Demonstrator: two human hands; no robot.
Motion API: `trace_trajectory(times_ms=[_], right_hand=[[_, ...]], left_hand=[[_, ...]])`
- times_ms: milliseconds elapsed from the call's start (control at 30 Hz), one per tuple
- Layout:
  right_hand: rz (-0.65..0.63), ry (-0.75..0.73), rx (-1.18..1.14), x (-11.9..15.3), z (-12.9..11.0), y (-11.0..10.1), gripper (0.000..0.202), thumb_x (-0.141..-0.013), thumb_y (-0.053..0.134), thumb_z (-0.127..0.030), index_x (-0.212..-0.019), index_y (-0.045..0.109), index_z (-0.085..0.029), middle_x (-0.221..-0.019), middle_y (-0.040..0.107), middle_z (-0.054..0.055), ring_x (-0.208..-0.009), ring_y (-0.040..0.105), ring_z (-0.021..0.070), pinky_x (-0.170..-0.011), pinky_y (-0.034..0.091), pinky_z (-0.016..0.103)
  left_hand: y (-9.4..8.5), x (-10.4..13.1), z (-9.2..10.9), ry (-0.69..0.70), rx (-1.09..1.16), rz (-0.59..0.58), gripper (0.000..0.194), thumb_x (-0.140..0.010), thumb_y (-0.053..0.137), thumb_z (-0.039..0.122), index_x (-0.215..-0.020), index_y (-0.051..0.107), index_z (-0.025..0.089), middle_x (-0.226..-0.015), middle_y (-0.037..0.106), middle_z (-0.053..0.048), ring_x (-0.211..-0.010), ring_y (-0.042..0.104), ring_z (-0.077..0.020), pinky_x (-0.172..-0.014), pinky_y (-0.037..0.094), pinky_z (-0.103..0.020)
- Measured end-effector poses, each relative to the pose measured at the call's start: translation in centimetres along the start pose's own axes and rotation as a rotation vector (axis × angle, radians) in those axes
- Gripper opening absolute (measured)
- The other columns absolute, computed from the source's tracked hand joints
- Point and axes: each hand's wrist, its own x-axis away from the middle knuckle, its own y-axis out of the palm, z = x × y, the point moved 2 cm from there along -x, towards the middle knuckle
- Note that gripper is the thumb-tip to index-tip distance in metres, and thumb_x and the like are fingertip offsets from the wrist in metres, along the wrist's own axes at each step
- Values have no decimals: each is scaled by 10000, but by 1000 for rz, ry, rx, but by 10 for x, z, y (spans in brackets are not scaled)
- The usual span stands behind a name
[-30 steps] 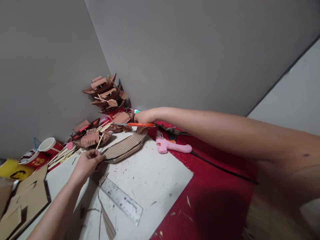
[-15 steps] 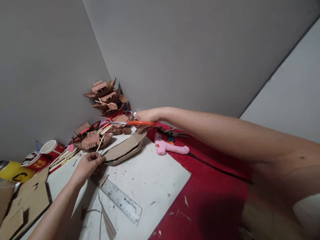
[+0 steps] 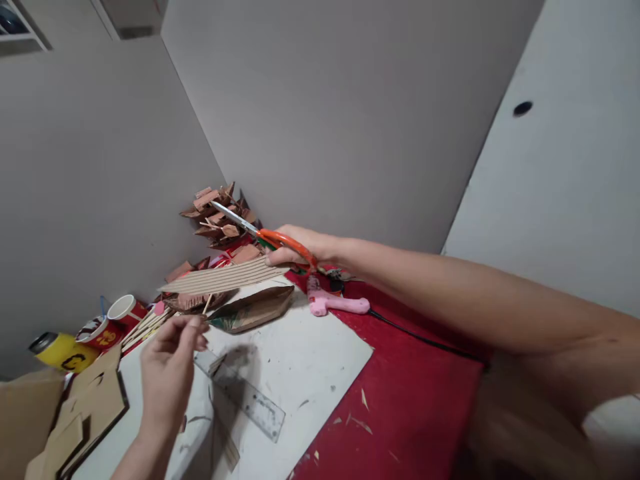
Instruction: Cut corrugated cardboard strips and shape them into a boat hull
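My right hand (image 3: 290, 250) is closed around orange-handled scissors (image 3: 287, 241), whose blades point up and left. Its thumb and fingers also grip one end of a ridged corrugated cardboard strip (image 3: 220, 277), which extends left above a hollow cardboard boat hull (image 3: 263, 310). The hull's inside shows brown with a green patch at the left. At its left tip is my left hand (image 3: 173, 360), fingers curled together; whether it pinches the hull or something small is unclear. Below lies a clear ruler (image 3: 257, 403) on a white board (image 3: 320, 373).
Finished model boats (image 3: 215, 217) are piled in the back corner. A pink glue gun (image 3: 340, 305) with a black cord rests on the red tabletop (image 3: 410, 387). Paper cups (image 3: 125, 310), wooden sticks (image 3: 145, 327), a yellow bottle (image 3: 65, 352) and cardboard sheets (image 3: 100, 400) line the left side.
The corrugated strip has come up off the hull, raised and swung left by my right hand. The scissors now tilt upward. My left hand has shifted slightly, and the view has turned.
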Motion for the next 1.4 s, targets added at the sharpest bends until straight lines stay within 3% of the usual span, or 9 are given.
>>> trace_trajectory(times_ms=[133,267,333,433,600,667,800,1033,1400], right_hand=[[125,-109,-293,21,-27,34,132,-716,595,-250,-699,500,-160,-570,463,-44,-508,421,81,-464,348,208],[88,-95,-398,47,-51,75,239,-694,653,-339,-714,504,-153,-542,456,-58,-480,393,69,-452,336,196],[103,-81,-445,60,-61,90,285,-675,685,-354,-750,489,-160,-524,450,-72,-467,389,67,-441,331,186],[91,-96,-493,75,-71,104,327,-696,686,-409,-772,475,-170,-512,446,-78,-441,384,66,-415,321,182],[36,-29,-475,98,-61,122,404,-779,561,-570,-763,435,-187,-562,457,-53,-425,366,69,-387,292,192],[-3,-124,-383,108,-53,129,445,-779,523,-623,-775,434,-187,-584,414,-53,-470,355,79,-418,301,201],[-198,-277,-56,127,-43,140,390,-824,500,-569,-884,447,-187,-695,460,-21,-593,375,117,-540,357,241],[-295,-307,267,132,-52,148,307,-824,518,-493,-890,447,-202,-751,513,0,-619,406,143,-593,351,270],[-419,-334,285,112,-57,154,360,-877,394,-534,-908,460,-181,-751,488,5,-628,395,139,-595,356,258]], left_hand=[[34,36,19,-259,344,-305,300,-754,670,399,-932,643,158,-823,672,-44,-522,545,-95,-500,464,-243],[44,58,38,-226,560,-243,191,-744,698,316,-729,627,140,-577,557,32,-489,537,-90,-474,447,-218],[38,67,46,-202,578,-167,173,-718,722,261,-671,615,134,-511,503,53,-469,524,-82,-465,438,-202],[20,83,56,-198,587,-55,158,-681,744,229,-678,624,126,-546,548,45,-449,516,-69,-451,434,-194],[-16,107,68,-159,664,170,200,-616,769,224,-630,591,135,-537,547,50,-443,533,-79,-398,390,-185],[-29,114,70,-127,701,240,209,-610,768,233,-613,580,141,-544,551,53,-457,546,-81,-426,415,-192],[-48,123,70,-88,750,348,223,-612,763,240,-577,563,147,-507,541,57,-466,564,-88,-449,423,-191],[-57,127,67,9,801,375,173,-644,756,218,-647,602,138,-558,574,51,-487,569,-88,-486,450,-207],[-61,127,40,-59,618,287,176,-699,711,293,-663,619,148,-527,599,23,-469,563,-126,-487,466,-259]])
